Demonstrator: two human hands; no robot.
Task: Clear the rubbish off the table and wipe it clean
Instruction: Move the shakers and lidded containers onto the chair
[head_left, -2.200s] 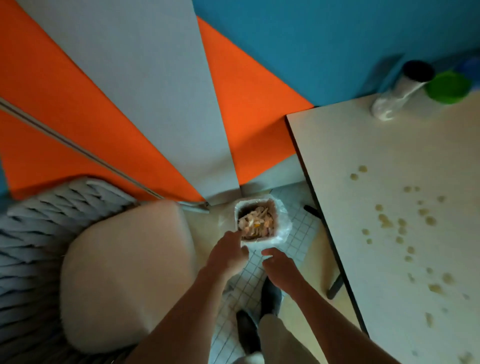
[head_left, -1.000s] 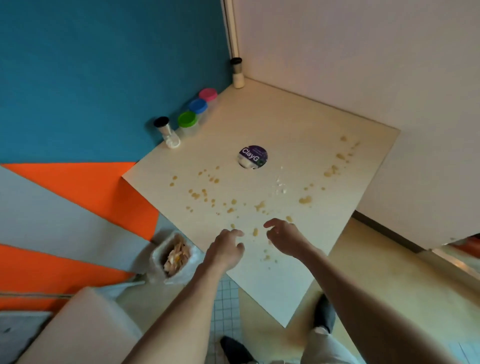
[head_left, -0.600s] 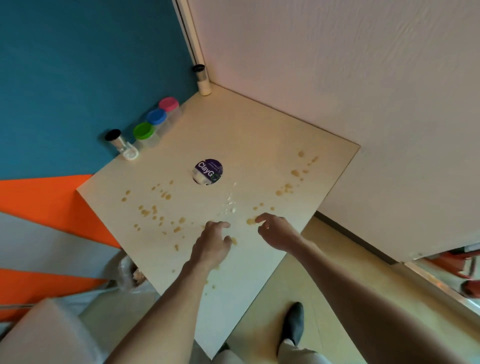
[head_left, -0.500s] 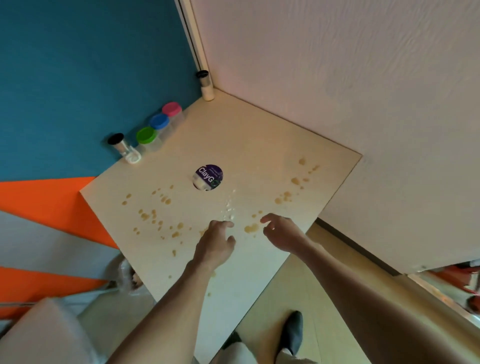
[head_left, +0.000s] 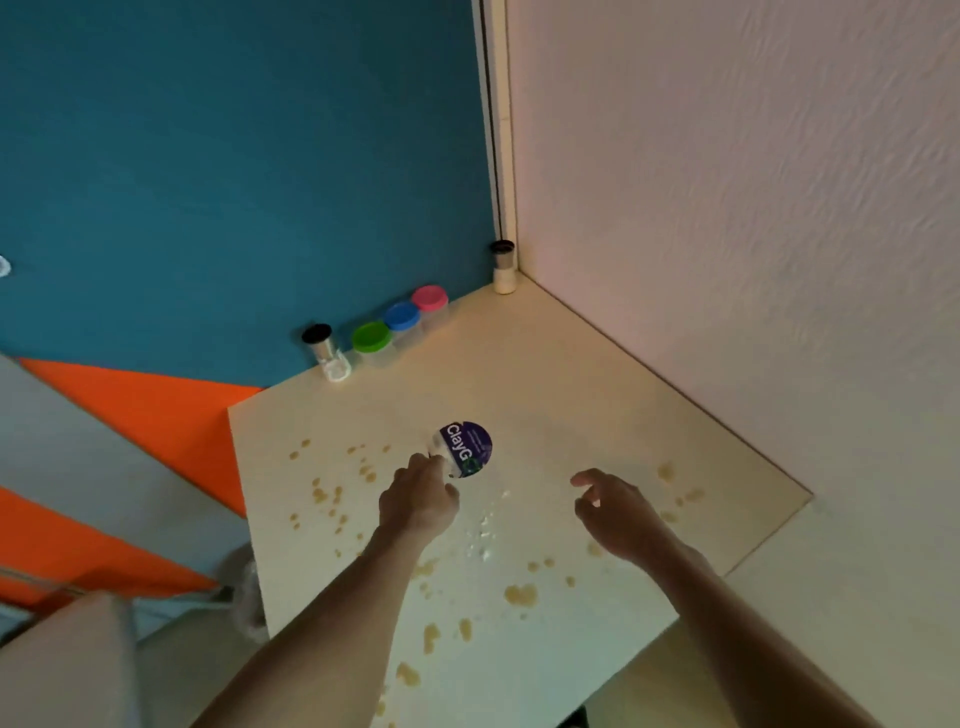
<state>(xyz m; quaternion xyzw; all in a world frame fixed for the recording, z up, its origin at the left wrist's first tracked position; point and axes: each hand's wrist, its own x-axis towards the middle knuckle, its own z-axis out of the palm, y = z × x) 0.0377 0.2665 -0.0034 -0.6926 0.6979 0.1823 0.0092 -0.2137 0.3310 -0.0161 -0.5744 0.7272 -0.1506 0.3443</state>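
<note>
Purple-lidded "ClayG" tub (head_left: 464, 450) sat mid-counter, and the left hand's fingers (head_left: 422, 464) were curled right at its near-left edge, touching or about to pinch it; a closed grip couldn't be confirmed from this angle. Left hand (head_left: 418, 501) reached in from the near side. Right hand (head_left: 613, 512) hovered w/ fingers loosely spread and bent, holding nothing, just above the counter (head_left: 561, 374) to the tub's right.

Judgement: step in hand looked like picking up the tub, either as rubbish or for wipes. To do it well: get thumb and fingers round the rim on opposite sides, lift straight up, don't drag it thru the spill. Right hand could steady the tub if the lid needs peeling.

Around them: tan blobs (head_left: 519, 594) scattered over the counter's near half, plus small whitish bits (head_left: 485, 525) betw. the hands. Farther out, by the blue wall: black-capped shaker (head_left: 323, 347), then green (head_left: 371, 338), blue (head_left: 402, 318) and pink (head_left: 430, 300) lidded jars in a row, another shaker (head_left: 503, 266) in the corner. Lined bin (head_left: 244, 592) sat on the floor, just below the counter's left edge, mostly hidden.
</note>
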